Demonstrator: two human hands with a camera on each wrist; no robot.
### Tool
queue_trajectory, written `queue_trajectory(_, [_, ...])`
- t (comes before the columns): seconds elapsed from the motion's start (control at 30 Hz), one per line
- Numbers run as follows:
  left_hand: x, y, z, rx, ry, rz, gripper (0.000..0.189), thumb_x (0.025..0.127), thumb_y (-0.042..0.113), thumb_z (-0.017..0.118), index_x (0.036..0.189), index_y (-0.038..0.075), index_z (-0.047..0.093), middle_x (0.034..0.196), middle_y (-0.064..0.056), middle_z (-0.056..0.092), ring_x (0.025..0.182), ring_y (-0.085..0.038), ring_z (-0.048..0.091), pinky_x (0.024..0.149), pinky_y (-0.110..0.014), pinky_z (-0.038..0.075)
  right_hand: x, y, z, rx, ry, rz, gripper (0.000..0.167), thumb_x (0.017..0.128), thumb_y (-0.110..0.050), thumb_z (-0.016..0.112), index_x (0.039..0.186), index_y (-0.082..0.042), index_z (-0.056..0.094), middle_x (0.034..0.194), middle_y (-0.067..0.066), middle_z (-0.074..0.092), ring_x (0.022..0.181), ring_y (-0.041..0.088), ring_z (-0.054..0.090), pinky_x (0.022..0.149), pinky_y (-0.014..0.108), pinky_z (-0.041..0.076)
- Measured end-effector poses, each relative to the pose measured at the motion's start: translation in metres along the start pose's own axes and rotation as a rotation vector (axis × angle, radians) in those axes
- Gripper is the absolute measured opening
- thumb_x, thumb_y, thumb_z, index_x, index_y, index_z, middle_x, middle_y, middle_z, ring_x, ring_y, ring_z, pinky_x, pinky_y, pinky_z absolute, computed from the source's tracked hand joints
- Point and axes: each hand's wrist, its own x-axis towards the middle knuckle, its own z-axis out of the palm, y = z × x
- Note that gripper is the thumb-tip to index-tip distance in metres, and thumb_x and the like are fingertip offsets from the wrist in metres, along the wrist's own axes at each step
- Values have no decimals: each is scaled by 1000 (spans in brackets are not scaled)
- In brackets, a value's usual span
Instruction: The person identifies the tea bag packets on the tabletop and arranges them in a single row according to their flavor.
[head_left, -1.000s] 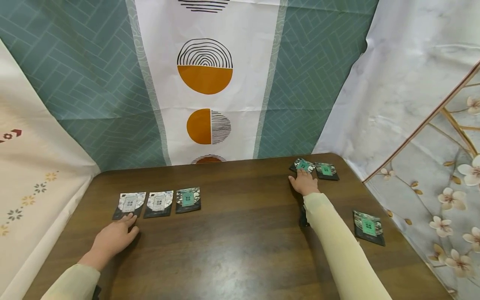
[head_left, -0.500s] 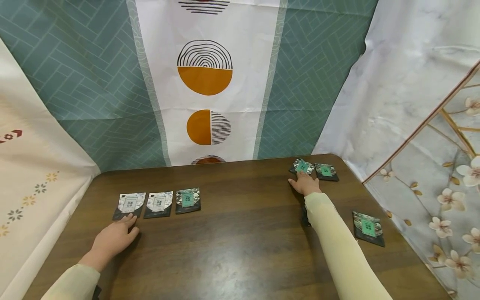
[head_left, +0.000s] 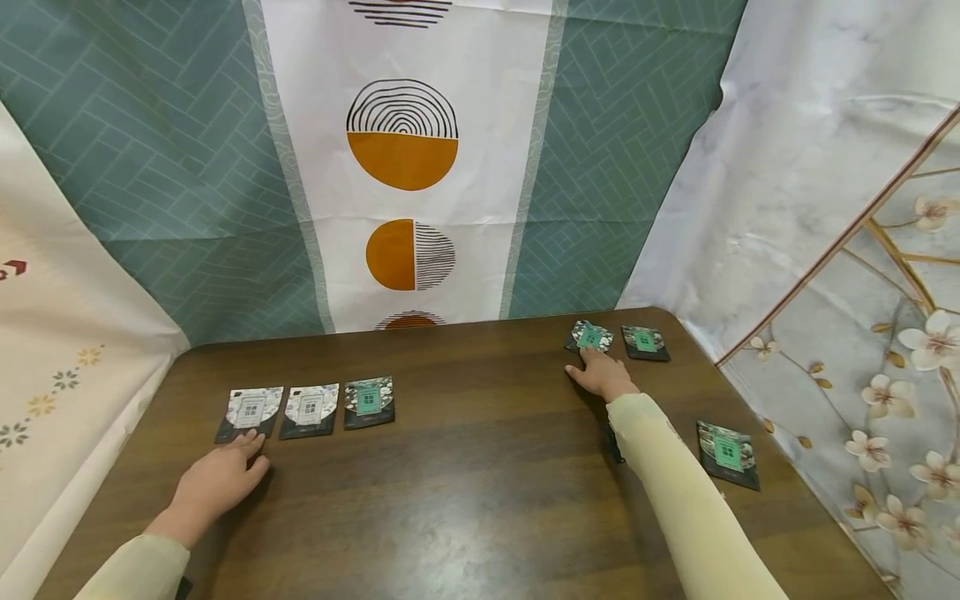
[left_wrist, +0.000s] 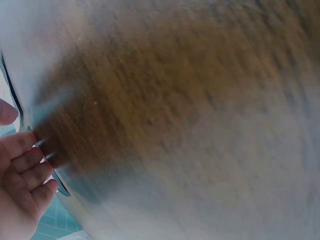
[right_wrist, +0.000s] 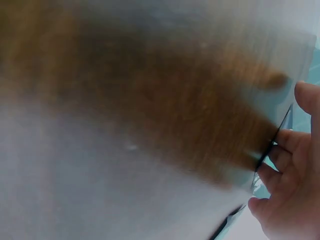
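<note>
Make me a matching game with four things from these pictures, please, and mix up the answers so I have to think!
Things:
1. left hand
2. right hand
3. table
4. right sleeve

Place or colour:
A. pale yellow
B. fingertips at a packet with a green label
C. brown
D. fingertips at a packet with a pale label

Right pairs: 1-D, 2-B, 3-C, 4-A

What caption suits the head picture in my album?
Bare left grip touching a square white-and-black packet, bare right grip a square green-and-black packet.
</note>
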Motion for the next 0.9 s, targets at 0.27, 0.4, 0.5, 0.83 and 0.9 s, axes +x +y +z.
queue_trajectory(0.27, [1, -2, 1, -4, -4, 11, 52, 99, 23, 53, 134, -16, 57, 141, -39, 53, 125, -61, 55, 97, -66, 50, -4, -2, 6, -19, 1, -49, 72, 107, -43, 41, 161, 2, 25, 169, 26, 20, 158, 45, 19, 126, 69, 15])
queue_trajectory(0.4, [2, -4, 2, -4, 0, 8, 52, 99, 23, 53, 134, -15, 57, 142, -39, 52, 124, -61, 55, 97, -66, 50, -8, -7, 7, -29, 6, -74, 71, 107, -43, 43, 160, 2, 28, 169, 25, 21, 158, 45, 21, 126, 69, 16])
queue_trajectory(0.5, [2, -4, 2, -2, 2, 8, 52, 99, 23, 53, 135, -15, 57, 142, -39, 52, 125, -61, 55, 97, -66, 50, -11, -11, 9, -41, 10, -98, 72, 106, -44, 45, 160, 2, 29, 169, 25, 23, 157, 45, 23, 125, 70, 18])
queue_trajectory(0.83, [1, -6, 3, -16, -15, 3, 53, 99, 23, 52, 136, -15, 56, 143, -39, 51, 126, -62, 53, 97, -68, 49, -21, -28, 18, -78, 11, -173, 73, 104, -46, 49, 159, -1, 33, 167, 23, 30, 156, 42, 30, 124, 70, 22])
queue_trajectory(0.9, [2, -6, 4, -18, -17, 4, 54, 99, 24, 52, 136, -15, 55, 143, -39, 50, 126, -62, 53, 97, -68, 49, -23, -32, 20, -75, 12, -182, 72, 104, -46, 49, 159, -1, 34, 167, 23, 31, 156, 41, 30, 124, 70, 22])
